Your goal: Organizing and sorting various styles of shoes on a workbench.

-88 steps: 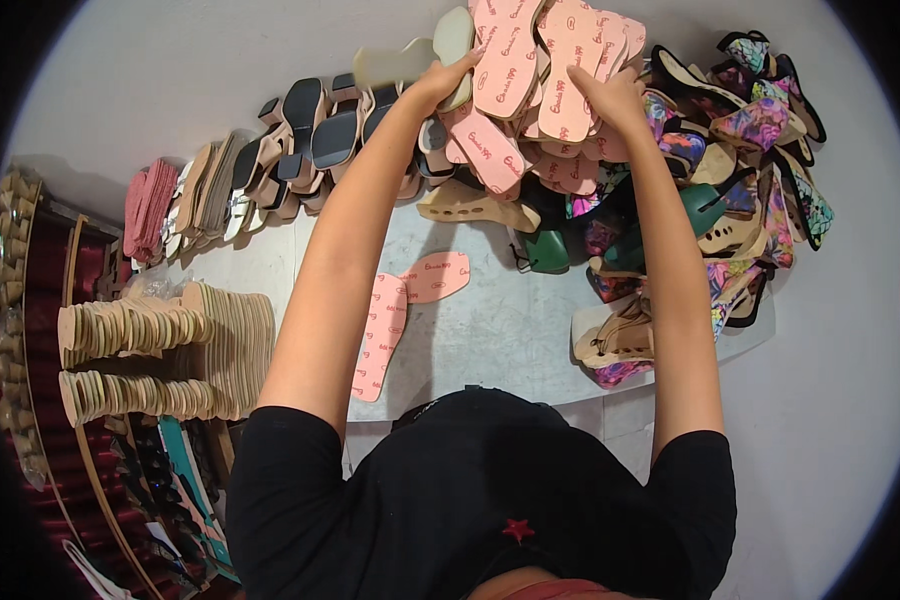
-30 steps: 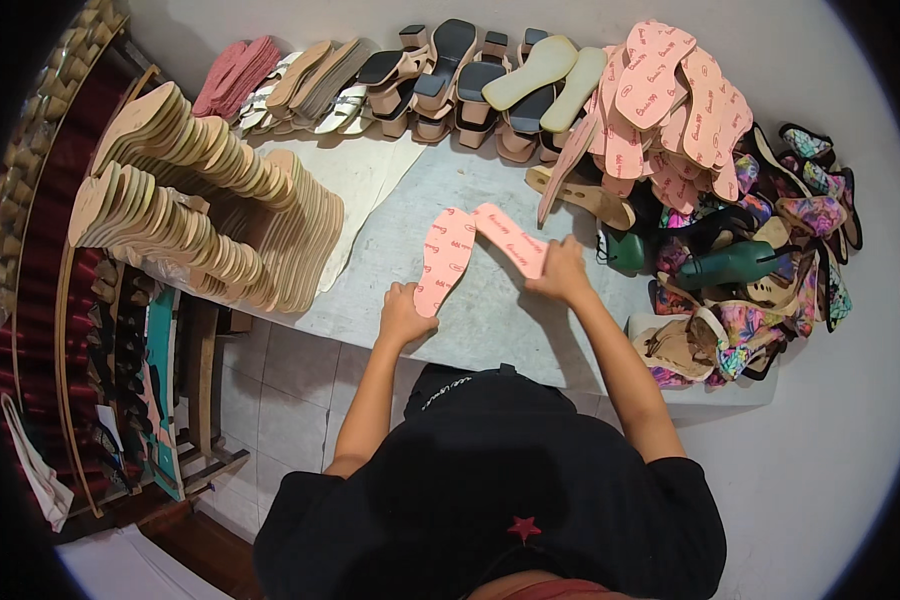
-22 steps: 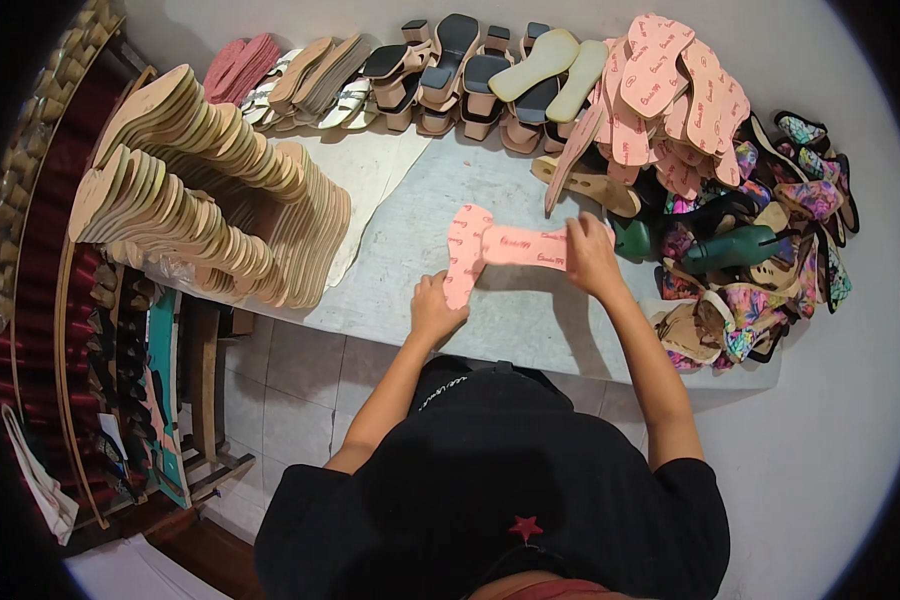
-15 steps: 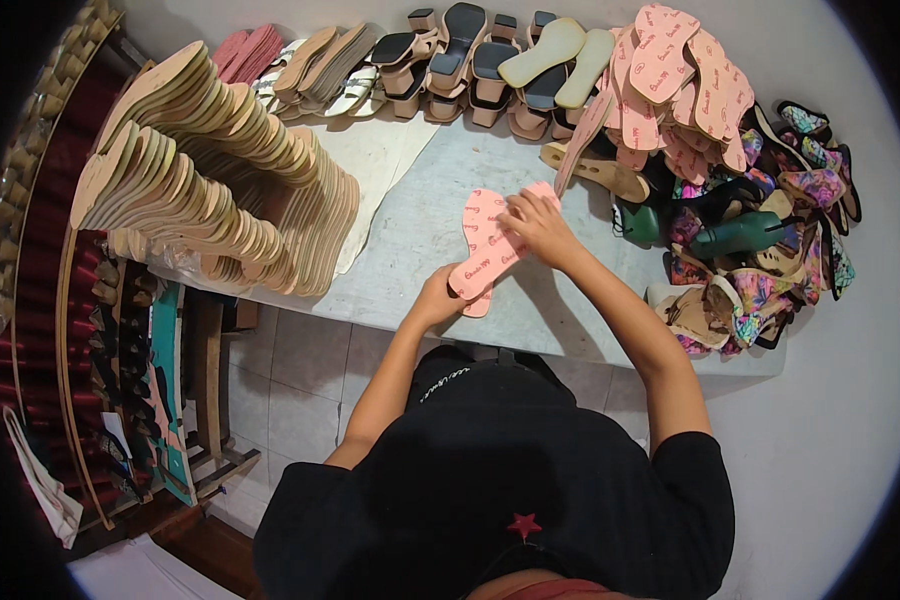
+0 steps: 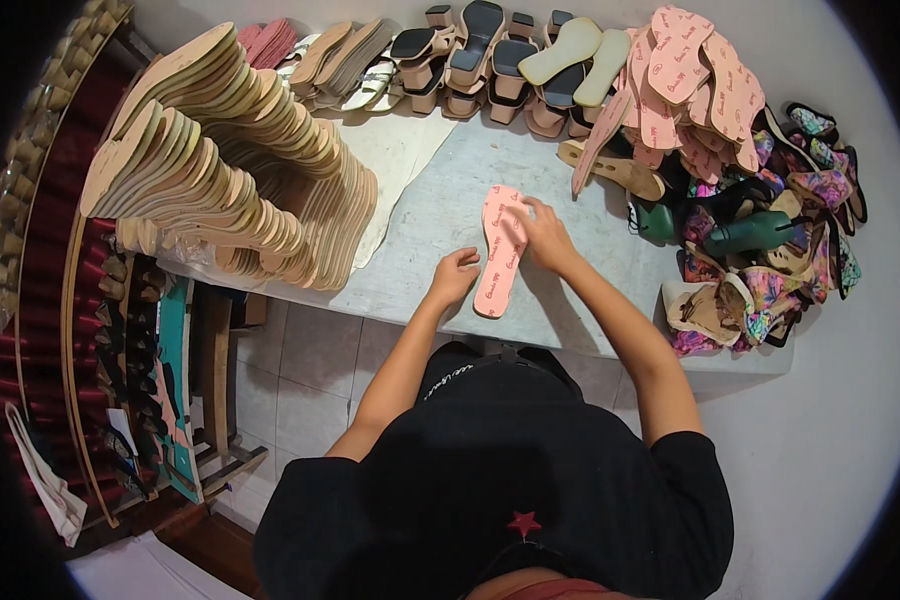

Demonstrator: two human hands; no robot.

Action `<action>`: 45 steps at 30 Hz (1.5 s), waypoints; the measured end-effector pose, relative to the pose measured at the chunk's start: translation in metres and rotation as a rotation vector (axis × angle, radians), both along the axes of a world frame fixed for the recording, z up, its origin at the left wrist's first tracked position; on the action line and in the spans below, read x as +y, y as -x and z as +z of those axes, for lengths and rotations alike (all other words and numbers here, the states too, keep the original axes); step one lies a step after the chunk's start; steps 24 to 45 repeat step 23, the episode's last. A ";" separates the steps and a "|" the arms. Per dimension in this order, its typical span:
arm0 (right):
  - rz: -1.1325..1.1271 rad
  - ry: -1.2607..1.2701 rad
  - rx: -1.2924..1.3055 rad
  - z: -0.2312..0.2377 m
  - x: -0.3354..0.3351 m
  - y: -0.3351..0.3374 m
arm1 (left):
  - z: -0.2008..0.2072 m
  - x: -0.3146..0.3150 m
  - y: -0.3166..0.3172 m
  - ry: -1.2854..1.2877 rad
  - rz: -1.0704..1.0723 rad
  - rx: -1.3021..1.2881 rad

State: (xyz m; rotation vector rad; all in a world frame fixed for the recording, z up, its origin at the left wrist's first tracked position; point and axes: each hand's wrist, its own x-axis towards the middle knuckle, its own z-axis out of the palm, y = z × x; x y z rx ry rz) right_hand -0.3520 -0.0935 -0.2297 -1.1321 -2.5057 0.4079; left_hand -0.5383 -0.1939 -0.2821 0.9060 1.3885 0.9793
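Observation:
In front of me a pink shoe insole [image 5: 498, 252] with dark printing stands out over the grey tabletop, its wide end away from me. My right hand [image 5: 548, 238] grips its upper right edge, the fingers partly behind or beside it. Just left of the insole, my left hand [image 5: 455, 276] is free of it, its fingers loosely bent and apart. Only one insole outline shows; whether a second lies beneath it, I cannot tell.
Tall stacks of beige insoles [image 5: 230, 170] fill the table's left side. At the back stand block-heeled sandals [image 5: 470, 60]. A heap of pink insoles [image 5: 685, 75] lies at the back right, with green shoe lasts [image 5: 745, 235] and flowered shoes [image 5: 820, 190] nearer. A shelf rack [image 5: 175, 380] stands left.
Two pink insoles lay crossed between both hands; now a single outline shows, turned more upright. My left hand has let go and moved slightly left. The view has shifted a little.

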 end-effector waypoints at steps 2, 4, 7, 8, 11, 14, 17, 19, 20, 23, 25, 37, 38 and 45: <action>-0.202 0.200 0.039 -0.025 -0.009 -0.004 | 0.009 0.007 -0.009 0.012 -0.001 -0.041; -0.393 0.400 0.080 -0.034 -0.020 -0.002 | 0.008 0.010 -0.013 -0.003 0.010 0.054; -0.367 0.629 0.234 -0.038 -0.032 0.008 | -0.003 0.016 -0.014 -0.056 0.035 0.232; -0.391 0.488 0.228 -0.045 -0.033 0.010 | -0.002 0.018 -0.015 -0.093 0.042 0.314; -0.446 0.363 0.235 -0.056 -0.033 0.011 | 0.001 0.028 -0.013 -0.091 -0.096 0.440; -0.490 0.390 0.267 -0.055 -0.032 0.018 | -0.001 0.035 -0.009 -0.099 -0.128 0.471; -0.523 0.384 0.307 -0.055 -0.030 0.020 | 0.003 0.036 -0.012 -0.076 -0.101 0.478; -0.535 0.371 0.328 -0.053 -0.029 0.022 | 0.003 0.038 -0.012 -0.077 -0.086 0.462; -0.545 0.406 0.358 -0.047 -0.029 0.024 | 0.003 0.038 -0.012 -0.076 -0.072 0.445; -0.568 0.448 0.349 -0.041 -0.029 0.027 | 0.006 0.039 -0.014 -0.052 -0.078 0.543; -0.568 0.448 0.349 -0.041 -0.029 0.027 | 0.006 0.039 -0.014 -0.052 -0.078 0.543; -0.568 0.448 0.349 -0.041 -0.029 0.027 | 0.006 0.039 -0.014 -0.052 -0.078 0.543; -0.568 0.448 0.349 -0.041 -0.029 0.027 | 0.006 0.039 -0.014 -0.052 -0.078 0.543; -0.568 0.448 0.349 -0.041 -0.029 0.027 | 0.006 0.039 -0.014 -0.052 -0.078 0.543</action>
